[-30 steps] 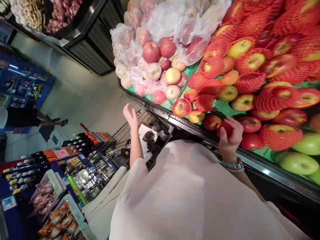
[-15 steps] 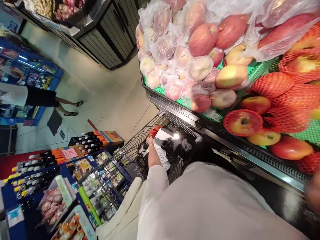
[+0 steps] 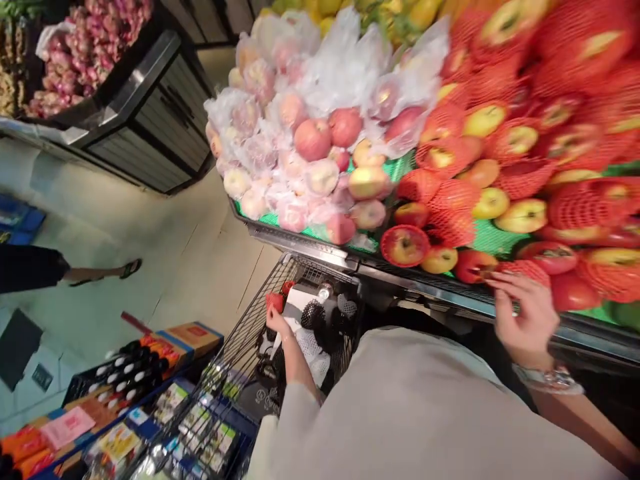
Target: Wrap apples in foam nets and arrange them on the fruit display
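My left hand (image 3: 276,321) reaches over the shopping cart (image 3: 250,303) with its fingers closed on a red foam net (image 3: 274,301); whether a fruit is inside cannot be made out. Beside it in the cart lie a white box (image 3: 301,300) and several black and white foam nets (image 3: 313,315). Over the front edge of the fruit display, my right hand (image 3: 529,320) has its fingers stretched out and thumb apart. Its fingertips touch or hover at a red apple (image 3: 473,265), and a red-netted apple (image 3: 527,270) sits just behind the fingers, partly covered.
Plastic-wrapped apples (image 3: 313,140) fill the display's left part. A metal rail (image 3: 425,287) edges it. Left of the cart stand boxes of bottles (image 3: 133,370) and packaged goods. Red onions (image 3: 95,53) are on a counter at upper left. A person's leg (image 3: 95,273) shows at far left.
My right hand has come from the blurred right edge to the apples at the display's front. The view has shifted right, showing more netted apples. My left hand stays on the red net.
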### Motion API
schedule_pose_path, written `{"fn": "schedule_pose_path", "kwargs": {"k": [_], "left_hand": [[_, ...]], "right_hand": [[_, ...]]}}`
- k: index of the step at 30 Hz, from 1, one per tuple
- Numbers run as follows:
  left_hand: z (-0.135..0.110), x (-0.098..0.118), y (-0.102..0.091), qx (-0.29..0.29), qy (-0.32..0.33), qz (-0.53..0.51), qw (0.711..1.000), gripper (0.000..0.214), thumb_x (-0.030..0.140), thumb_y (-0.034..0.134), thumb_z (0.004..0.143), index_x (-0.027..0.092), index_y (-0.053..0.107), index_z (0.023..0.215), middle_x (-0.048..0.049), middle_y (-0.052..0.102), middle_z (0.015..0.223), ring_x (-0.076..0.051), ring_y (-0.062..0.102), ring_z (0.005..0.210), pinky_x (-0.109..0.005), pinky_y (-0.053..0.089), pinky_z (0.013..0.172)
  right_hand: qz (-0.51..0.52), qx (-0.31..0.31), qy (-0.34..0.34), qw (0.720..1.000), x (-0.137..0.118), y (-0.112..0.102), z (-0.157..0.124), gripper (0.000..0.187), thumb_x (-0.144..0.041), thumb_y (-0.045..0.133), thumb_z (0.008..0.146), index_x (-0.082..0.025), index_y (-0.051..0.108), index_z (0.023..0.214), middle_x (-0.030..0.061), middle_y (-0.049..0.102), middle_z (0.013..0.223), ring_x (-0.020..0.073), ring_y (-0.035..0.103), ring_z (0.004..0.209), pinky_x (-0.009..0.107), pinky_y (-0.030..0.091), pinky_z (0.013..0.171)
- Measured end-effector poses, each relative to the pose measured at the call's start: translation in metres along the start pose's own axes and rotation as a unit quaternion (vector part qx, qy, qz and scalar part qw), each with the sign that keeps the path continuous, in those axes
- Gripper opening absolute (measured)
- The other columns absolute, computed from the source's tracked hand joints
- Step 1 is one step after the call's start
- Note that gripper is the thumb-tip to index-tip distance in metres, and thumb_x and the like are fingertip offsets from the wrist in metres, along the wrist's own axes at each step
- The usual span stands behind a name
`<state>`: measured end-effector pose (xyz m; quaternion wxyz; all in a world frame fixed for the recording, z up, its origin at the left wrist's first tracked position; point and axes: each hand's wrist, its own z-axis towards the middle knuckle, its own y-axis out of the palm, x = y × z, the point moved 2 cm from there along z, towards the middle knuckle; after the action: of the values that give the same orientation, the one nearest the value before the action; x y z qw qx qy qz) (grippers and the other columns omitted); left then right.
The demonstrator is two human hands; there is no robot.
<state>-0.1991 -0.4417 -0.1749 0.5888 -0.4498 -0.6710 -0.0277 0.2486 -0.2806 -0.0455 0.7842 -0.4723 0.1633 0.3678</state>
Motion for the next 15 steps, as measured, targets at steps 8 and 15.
{"fn": "schedule_pose_path", "kwargs": {"k": [8,15], "left_hand": [[-0.058,0.116,0.033,0.183,0.127,-0.122,0.967,0.025,0.048,0.047,0.084,0.024,0.05,0.074,0.0016,0.047,0.075,-0.018,0.05,0.076,-0.037,0.044,0.074],[-0.135,0.231,0.094,-0.148,0.249,-0.261,0.921,0.045,0.054,0.059,0.071,0.019,0.035,0.056,0.0019,0.037,0.064,-0.013,0.041,0.063,-0.029,0.041,0.064]], "right_hand": [[0.05,-0.256,-0.222,0.94,-0.063,0.007,0.044,0.031,-0.023,0.043,0.099,-0.023,0.064,0.121,0.0093,0.071,0.116,0.0239,0.063,0.114,0.048,0.053,0.097],[0.129,-0.194,-0.385,0.893,-0.099,0.002,0.062,0.028,-0.017,0.039,0.102,-0.015,0.061,0.12,0.012,0.068,0.114,0.0184,0.061,0.112,0.038,0.056,0.093]]}}
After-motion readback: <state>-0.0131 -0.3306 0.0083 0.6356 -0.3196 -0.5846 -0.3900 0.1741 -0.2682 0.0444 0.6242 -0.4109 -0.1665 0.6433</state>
